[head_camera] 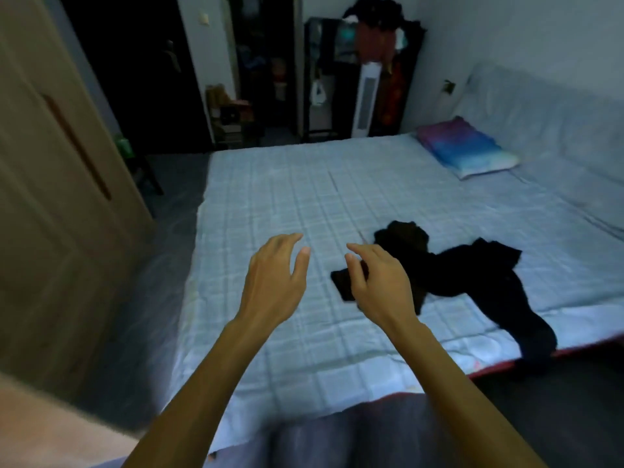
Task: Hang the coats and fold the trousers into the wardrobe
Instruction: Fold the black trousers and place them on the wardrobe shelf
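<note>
A black garment (472, 275) lies crumpled and spread on the pale blue checked bed (304, 204), one part hanging over the bed's near edge at the right. I cannot tell whether it is a coat or trousers. My left hand (275, 275) hovers over bare sheet, fingers apart, holding nothing. My right hand (376, 278) hovers with fingers apart just over the garment's left end, covering part of it. A wooden wardrobe door (57, 197) with a long dark handle stands at the left.
A pink and blue pillow (467, 148) lies at the bed's far right. Beyond the bed stand a dark rack heaped with clothes (371, 38), a white tower fan (366, 96) and a dark doorway (135, 69). Grey floor runs between wardrobe and bed.
</note>
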A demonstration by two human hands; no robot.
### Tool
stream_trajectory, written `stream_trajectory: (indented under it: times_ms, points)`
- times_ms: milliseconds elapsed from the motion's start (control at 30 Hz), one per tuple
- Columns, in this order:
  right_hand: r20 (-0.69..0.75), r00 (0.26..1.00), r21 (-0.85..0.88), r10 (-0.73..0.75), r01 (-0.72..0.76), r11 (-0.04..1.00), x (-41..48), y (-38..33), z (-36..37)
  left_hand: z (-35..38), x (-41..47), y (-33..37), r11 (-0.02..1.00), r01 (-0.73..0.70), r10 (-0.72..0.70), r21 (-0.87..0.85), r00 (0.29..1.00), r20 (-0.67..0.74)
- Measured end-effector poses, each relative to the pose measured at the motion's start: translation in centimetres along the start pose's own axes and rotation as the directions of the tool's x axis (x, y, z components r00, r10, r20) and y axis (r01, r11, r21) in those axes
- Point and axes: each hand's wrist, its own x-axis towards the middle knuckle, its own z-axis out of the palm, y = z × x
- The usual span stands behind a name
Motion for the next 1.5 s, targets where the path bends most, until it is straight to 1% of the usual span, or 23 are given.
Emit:
stream_trajectory:
  times_ms: [100, 200, 367, 467, 633, 700, 867, 1033, 1167, 1333, 1500]
  points:
    - [-0.063, 0.995, -0.05, 0.08, -0.083, 0.995, 0.2, 7.0, -3.6, 6.5, 2.2, 4.5, 0.998, -0.05, 0.054, -0.034, 0.992, 0.113]
    - [-0.088, 0.983, -0.08, 0.162, -0.169, 0.982, 0.3, 12.6, -6.4, 11.9, 4.0, 8.0, 0.993, -0.096, 0.107, -0.061, 0.972, 0.209]
    - [-0.11, 0.955, -0.097, 0.275, -0.286, 0.953, 0.5, 19.3, -8.2, 19.2, 6.9, 10.7, 0.983, -0.15, 0.176, -0.104, 0.93, 0.324]
    - [-0.1, 0.937, -0.116, 0.334, -0.344, 0.932, 1.4, 22.3, -8.2, 23.1, 9.0, 10.9, 0.98, -0.145, 0.184, -0.134, 0.918, 0.352]
    - [-0.074, 0.931, -0.152, 0.358, -0.365, 0.919, 5.0, 27.5, -6.8, 28.5, 13.9, 10.2, 0.975, -0.137, 0.194, -0.175, 0.909, 0.368]
    - [-0.066, 0.921, -0.174, 0.383, -0.389, 0.905, 6.9, 29.3, -6.2, 30.7, 16.1, 9.7, 0.974, -0.117, 0.186, -0.193, 0.899, 0.395]
    - [-0.073, 0.9, -0.231, 0.431, -0.435, 0.87, 10.9, 33.6, -5.2, 36.3, 21.0, 9.3, 0.965, -0.128, 0.227, -0.231, 0.847, 0.48]
    - [-0.073, 0.863, -0.258, 0.499, -0.5, 0.827, 13.4, 38.5, -5.6, 40.8, 24.5, 10.5, 0.962, -0.118, 0.235, -0.248, 0.819, 0.524]
    - [-0.067, 0.827, -0.263, 0.558, -0.554, 0.79, 15.0, 43.2, -6.3, 45.4, 27.3, 11.7, 0.965, -0.125, 0.237, -0.23, 0.787, 0.569]
    - [-0.049, 0.793, -0.253, 0.607, -0.598, 0.761, 17.1, 51.0, -7.6, 52.6, 30.7, 14.3, 0.974, -0.118, 0.213, -0.192, 0.756, 0.619]
    - [0.021, 0.756, -0.221, 0.655, -0.635, 0.74, 19.6, 61.8, -8.4, 62.2, 33.7, 16.9, 0.991, -0.075, 0.133, -0.115, 0.731, 0.669]
